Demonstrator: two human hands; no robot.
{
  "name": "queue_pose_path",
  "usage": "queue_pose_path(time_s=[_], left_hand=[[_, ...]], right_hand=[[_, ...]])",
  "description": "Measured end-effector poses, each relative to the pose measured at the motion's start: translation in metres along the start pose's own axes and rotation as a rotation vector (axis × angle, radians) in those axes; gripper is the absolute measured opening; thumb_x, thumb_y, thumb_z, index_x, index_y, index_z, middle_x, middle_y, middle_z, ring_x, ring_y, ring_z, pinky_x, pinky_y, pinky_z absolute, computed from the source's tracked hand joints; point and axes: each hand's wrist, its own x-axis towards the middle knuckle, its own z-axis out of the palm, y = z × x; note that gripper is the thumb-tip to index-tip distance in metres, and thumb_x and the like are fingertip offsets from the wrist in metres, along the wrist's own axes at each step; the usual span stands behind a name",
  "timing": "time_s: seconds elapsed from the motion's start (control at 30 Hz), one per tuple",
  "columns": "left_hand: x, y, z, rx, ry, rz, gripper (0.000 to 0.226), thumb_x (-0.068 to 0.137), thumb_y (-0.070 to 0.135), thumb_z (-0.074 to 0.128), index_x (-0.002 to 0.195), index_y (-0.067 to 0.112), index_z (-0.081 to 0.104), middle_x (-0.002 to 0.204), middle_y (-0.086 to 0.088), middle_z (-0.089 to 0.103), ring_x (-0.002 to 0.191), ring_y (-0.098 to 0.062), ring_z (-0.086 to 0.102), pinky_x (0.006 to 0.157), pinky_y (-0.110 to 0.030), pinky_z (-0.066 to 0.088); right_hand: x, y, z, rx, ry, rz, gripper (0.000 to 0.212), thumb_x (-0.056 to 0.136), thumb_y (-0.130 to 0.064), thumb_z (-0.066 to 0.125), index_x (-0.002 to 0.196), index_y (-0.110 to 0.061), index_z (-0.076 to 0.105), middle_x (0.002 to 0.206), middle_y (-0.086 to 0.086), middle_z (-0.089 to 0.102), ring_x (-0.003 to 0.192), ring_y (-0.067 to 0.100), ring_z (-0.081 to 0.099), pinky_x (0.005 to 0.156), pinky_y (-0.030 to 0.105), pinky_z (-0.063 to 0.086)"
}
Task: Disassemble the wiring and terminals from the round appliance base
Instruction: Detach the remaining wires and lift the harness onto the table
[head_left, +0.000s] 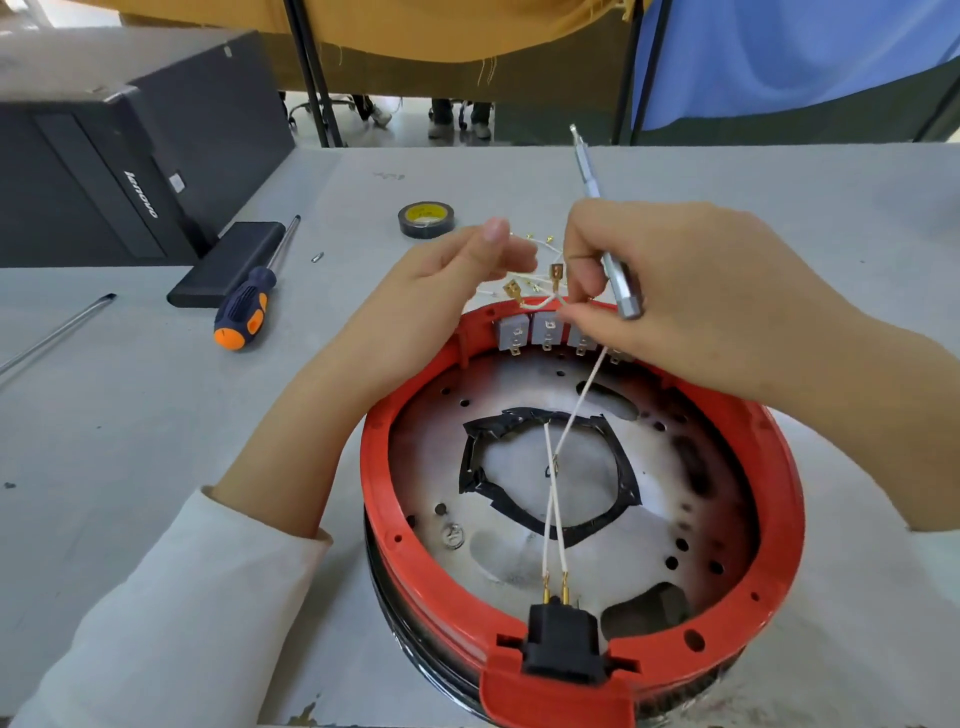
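The round appliance base (379, 467) has a red rim and a metal floor and lies open side up in front of me. Two white wires (550, 499) run from the black power socket (563, 644) at the near rim up toward my hands. My right hand (691, 296) pinches the white wires just above the grey switches (545, 327) on the far rim and also grips a silver screwdriver (608, 228). Brass spade terminals (556, 273) stick up between my hands. My left hand (447, 275) pinches a thin white wire there.
An orange and blue screwdriver (244, 306) lies left of the base beside a black flat box (228, 270). A tape roll (426, 219) sits behind my hands. A black computer case (119, 156) fills the far left. Another long tool (57, 332) lies at the left edge.
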Motion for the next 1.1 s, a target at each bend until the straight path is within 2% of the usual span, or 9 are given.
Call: queue_pose_path(time_s=[0.13,0.23,0.3,0.4,0.53,0.73,0.9,1.03,1.1], left_hand=[[-0.006,0.003,0.002,0.062,-0.094,0.014,0.047,0.087,0.057,0.042,0.089,0.02,0.071,0.092,0.0,0.071,0.09,-0.005,0.063,0.089,-0.026,0.042],[-0.007,0.003,0.003,0.091,-0.101,0.036,0.031,0.087,0.045,0.059,0.086,0.015,0.068,0.086,-0.015,0.068,0.078,-0.021,0.063,0.081,-0.038,0.047],[-0.006,0.003,0.004,0.085,-0.088,0.059,0.019,0.088,0.033,0.063,0.084,0.015,0.067,0.085,-0.007,0.071,0.083,-0.024,0.067,0.085,-0.036,0.049],[-0.003,0.001,0.005,0.068,-0.039,0.06,0.014,0.089,0.03,0.063,0.081,0.019,0.066,0.081,0.005,0.071,0.074,-0.006,0.063,0.076,-0.02,0.046],[0.002,-0.003,0.002,0.046,0.072,0.049,0.017,0.092,0.031,0.058,0.085,0.017,0.065,0.084,0.006,0.072,0.08,-0.007,0.064,0.079,-0.022,0.046],[0.004,-0.008,0.001,0.0,0.071,0.048,0.016,0.094,0.026,0.054,0.082,0.022,0.062,0.083,0.009,0.072,0.089,-0.007,0.066,0.09,-0.026,0.048],[0.005,-0.007,0.002,-0.128,0.116,-0.024,0.026,0.096,0.04,0.046,0.109,0.021,0.057,0.092,0.009,0.071,0.09,-0.008,0.068,0.085,-0.029,0.051],[0.005,-0.011,0.001,-0.039,0.104,-0.108,0.036,0.097,0.047,0.036,0.124,0.027,0.049,0.095,0.014,0.071,0.084,-0.003,0.065,0.076,-0.016,0.046],[0.006,-0.013,0.001,-0.048,0.104,-0.155,0.028,0.1,0.038,0.037,0.122,0.027,0.051,0.095,0.012,0.071,0.081,-0.005,0.063,0.079,-0.021,0.045]], right_hand=[[0.001,0.005,0.014,-0.015,0.012,0.038,0.029,0.083,-0.029,0.06,0.072,-0.03,0.033,0.065,-0.01,0.048,0.06,0.015,0.042,0.053,0.018,0.03],[0.001,0.003,0.021,-0.006,0.014,0.043,0.036,0.082,-0.03,0.059,0.067,-0.032,0.027,0.063,-0.01,0.044,0.06,0.016,0.043,0.052,0.021,0.031],[0.002,0.004,0.021,0.052,0.045,0.054,0.035,0.082,-0.033,0.061,0.067,-0.033,0.029,0.066,-0.01,0.049,0.061,0.014,0.045,0.052,0.026,0.035],[-0.001,0.006,0.019,0.154,0.165,0.084,0.032,0.079,-0.041,0.068,0.075,-0.028,0.038,0.08,-0.009,0.061,0.065,0.012,0.051,0.06,0.035,0.045],[-0.003,0.012,0.016,0.2,0.242,0.204,0.036,0.076,-0.051,0.066,0.08,-0.031,0.036,0.091,-0.013,0.064,0.067,0.009,0.05,0.064,0.027,0.044],[-0.001,0.018,0.022,0.5,0.126,0.343,0.033,0.086,-0.023,0.066,0.074,-0.034,0.037,0.083,-0.008,0.067,0.07,0.014,0.062,0.072,0.035,0.05],[0.011,0.033,0.022,0.866,0.17,0.517,0.037,0.085,-0.006,0.068,0.074,-0.021,0.036,0.074,-0.001,0.067,0.049,0.007,0.056,0.038,0.02,0.039],[0.025,0.063,0.027,1.111,0.265,0.8,0.037,0.085,-0.007,0.069,0.077,-0.021,0.035,0.08,0.005,0.067,0.051,0.009,0.054,0.038,0.02,0.038],[0.036,0.075,0.037,1.196,0.285,0.925,0.035,0.084,-0.008,0.07,0.08,-0.022,0.038,0.087,0.007,0.069,0.052,0.008,0.058,0.039,0.019,0.041]])
